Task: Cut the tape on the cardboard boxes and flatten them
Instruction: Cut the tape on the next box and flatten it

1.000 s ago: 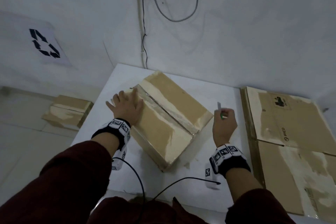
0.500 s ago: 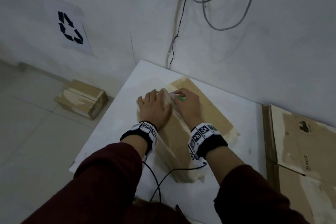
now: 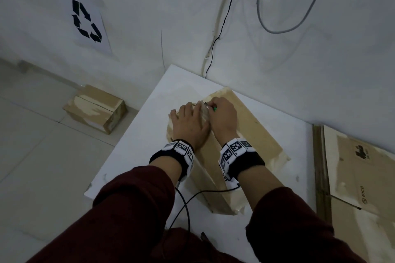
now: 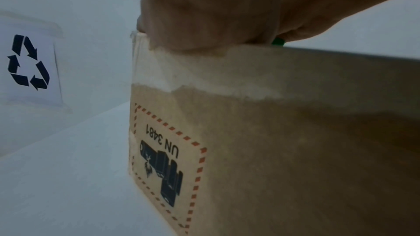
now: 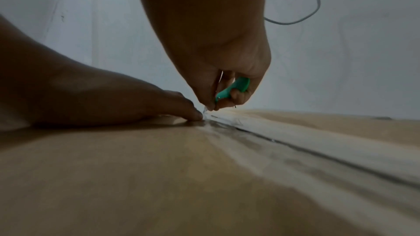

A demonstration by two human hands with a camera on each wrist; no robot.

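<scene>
Cardboard box [image 3: 252,134] lies on the white table [image 3: 136,147], under both hands. Right hand [image 3: 223,118] fingers are curled tight round a green cutter [image 5: 234,87], its tip meeting the clear tape [image 5: 284,141] at the seam's far end. Left hand [image 3: 189,126] rests flat just beside it, fingers straight, pressing the box top.

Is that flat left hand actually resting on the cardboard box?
Touching. In the right wrist view, the left hand lies flat on the cardboard box top, fingertips pressed beside the taped seam, no gap beneath.
</scene>
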